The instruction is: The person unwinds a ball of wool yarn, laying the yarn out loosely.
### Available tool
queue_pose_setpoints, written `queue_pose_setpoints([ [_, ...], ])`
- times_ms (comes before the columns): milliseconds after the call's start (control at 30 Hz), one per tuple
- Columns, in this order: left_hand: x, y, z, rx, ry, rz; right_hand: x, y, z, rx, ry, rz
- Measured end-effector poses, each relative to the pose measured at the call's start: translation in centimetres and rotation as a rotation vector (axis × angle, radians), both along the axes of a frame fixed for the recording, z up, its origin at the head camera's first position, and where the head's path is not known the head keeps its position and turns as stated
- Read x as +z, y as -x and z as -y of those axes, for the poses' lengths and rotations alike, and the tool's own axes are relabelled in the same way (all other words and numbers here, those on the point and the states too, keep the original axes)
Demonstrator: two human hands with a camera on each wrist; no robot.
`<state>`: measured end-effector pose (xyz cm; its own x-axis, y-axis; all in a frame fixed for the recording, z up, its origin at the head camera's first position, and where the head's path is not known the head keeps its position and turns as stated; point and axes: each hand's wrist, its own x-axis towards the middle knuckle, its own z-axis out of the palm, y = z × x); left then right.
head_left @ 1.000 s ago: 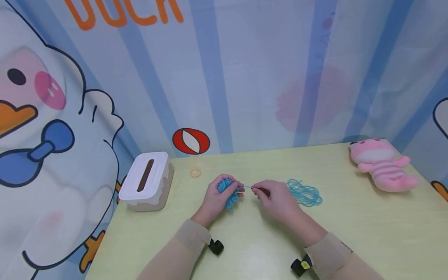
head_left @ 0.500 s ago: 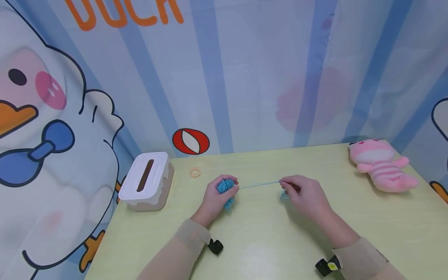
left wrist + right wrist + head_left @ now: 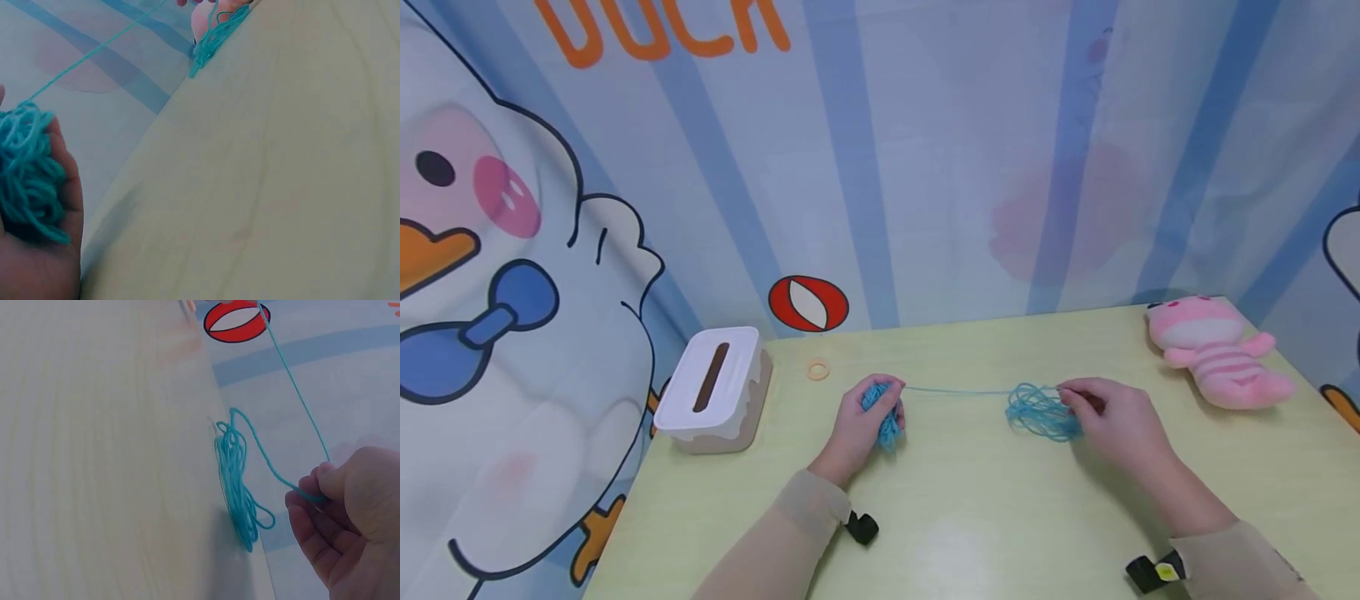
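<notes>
My left hand (image 3: 857, 425) grips a bundle of blue yarn (image 3: 28, 169), its loops bulging out past the palm. From that bundle a single strand (image 3: 955, 391) runs nearly straight across to my right hand (image 3: 1116, 421), which pinches it between thumb and fingertips. In the right wrist view the strand passes through the pinch (image 3: 325, 478) and curves back toward a loose pile of yarn (image 3: 234, 487) on the table. The pile lies just left of the right hand in the head view, its right edge partly covered by the fingers.
A white-lidded tissue box (image 3: 715, 387) stands at the table's left. Near it lies a small orange ring (image 3: 817, 370). A pink striped plush toy (image 3: 1221, 354) rests at the back right. A printed curtain (image 3: 940, 167) hangs behind the table (image 3: 970, 517).
My right hand has moved right, away from the left hand, drawing out a longer strand. The loose pile shows again at its left. My left hand has stayed nearly in place.
</notes>
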<state>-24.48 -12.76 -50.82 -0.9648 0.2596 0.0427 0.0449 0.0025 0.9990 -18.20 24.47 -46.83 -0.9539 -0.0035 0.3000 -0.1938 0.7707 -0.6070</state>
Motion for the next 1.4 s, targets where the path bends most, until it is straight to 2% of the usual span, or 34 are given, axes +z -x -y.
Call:
queue_pose_setpoints([
  [133,0.0,0.0,0.1,0.039,0.014,-0.012,-0.3,0.3,-1.6,-0.017,-0.044,0.055],
  [233,-0.1,0.1,0.1,0.040,0.025,-0.013,-0.6,0.5,-2.4,-0.018,-0.065,0.097],
  [567,-0.4,0.0,-0.2,-0.052,0.035,0.012,-1.6,0.7,-2.0,-0.027,-0.103,0.175],
  [667,-0.3,0.1,-0.3,-0.069,0.039,0.030,-1.6,0.7,-1.1,-0.054,-0.097,0.120],
  [767,-0.4,0.1,-0.2,-0.066,0.050,0.040,-1.5,0.7,0.8,-0.094,-0.020,-0.041],
  [833,-0.3,0.1,0.0,-0.061,0.056,0.042,-1.5,0.9,2.7,-0.082,0.051,-0.165],
  [933,-0.2,0.0,0.3,-0.056,0.058,0.037,-1.7,1.4,6.0,0.036,0.100,-0.267],
  [1000,-0.1,0.0,0.4,-0.050,0.064,0.031,-2.0,1.7,8.4,0.141,0.102,-0.257],
  [1067,0.0,-0.1,0.5,-0.048,0.071,0.018,-2.2,2.1,10.7,0.231,0.098,-0.204],
  [1133,0.1,-0.1,0.6,-0.049,0.081,-0.003,-2.3,2.3,12.7,0.286,0.100,-0.138],
  [1233,0.0,-0.1,0.5,-0.061,0.099,-0.034,-2.3,2.7,14.9,0.292,0.108,-0.072],
  [1400,0.0,-0.1,0.3,-0.048,0.194,-0.040,-2.2,2.8,16.2,0.215,0.080,-0.049],
])
